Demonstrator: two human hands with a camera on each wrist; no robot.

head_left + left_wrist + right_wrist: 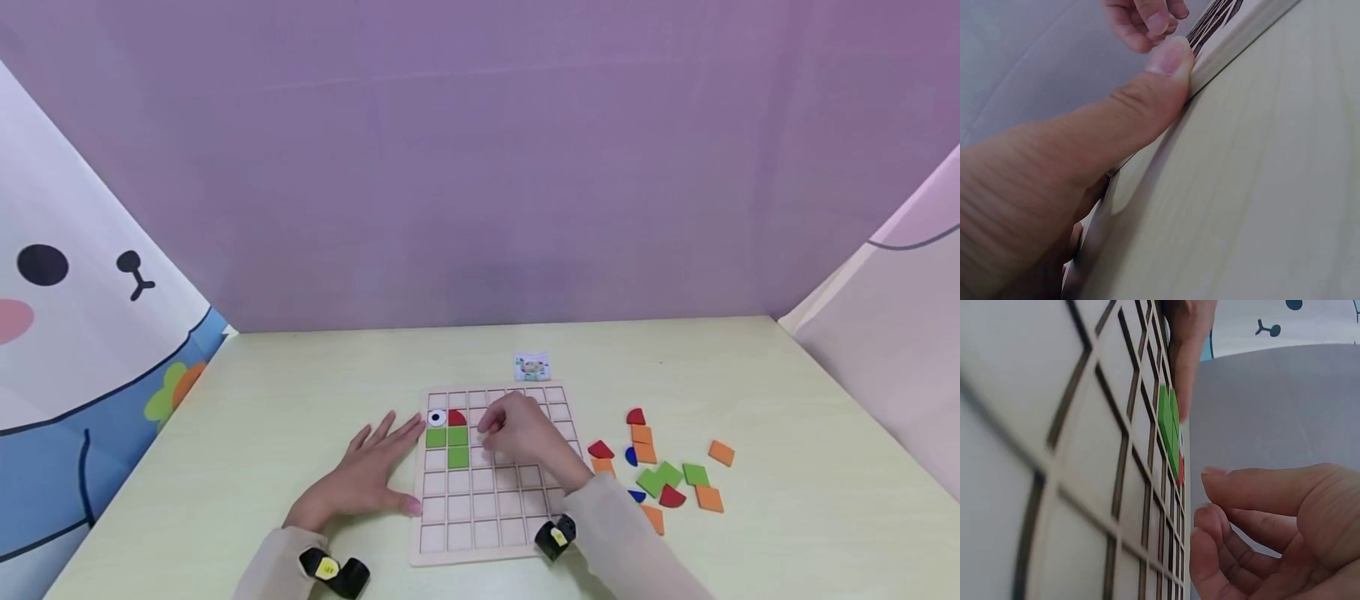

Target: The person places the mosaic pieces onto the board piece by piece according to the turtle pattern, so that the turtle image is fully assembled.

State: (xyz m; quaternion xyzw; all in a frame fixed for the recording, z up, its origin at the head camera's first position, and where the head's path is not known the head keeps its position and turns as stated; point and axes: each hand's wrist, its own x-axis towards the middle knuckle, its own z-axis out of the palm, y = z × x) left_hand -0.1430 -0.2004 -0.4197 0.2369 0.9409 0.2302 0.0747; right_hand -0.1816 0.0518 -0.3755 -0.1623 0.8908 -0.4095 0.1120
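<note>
A wooden grid board (pixel 450 533) lies on the table. In its upper left cells sit a white eye tile (pixel 437 418), a red quarter-round tile (pixel 457 418) and three green square tiles (pixel 458 457). My left hand (pixel 367 479) spreads its fingers along the board's left side, fingertips and thumb touching the edge. Over the board's upper middle hovers my right hand (pixel 521 429), its fingers loosely bent. In the right wrist view a gap shows between the right thumb (pixel 1254 487) and fingertips, with no tile seen there.
Right of the board lie loose orange squares (pixel 722 452), green squares (pixel 695 475), red quarter-rounds (pixel 672 497) and blue pieces (pixel 631 456). Beyond the board's far edge is a small picture card (pixel 532 367). A purple cloth wall (pixel 495 208) stands behind the table.
</note>
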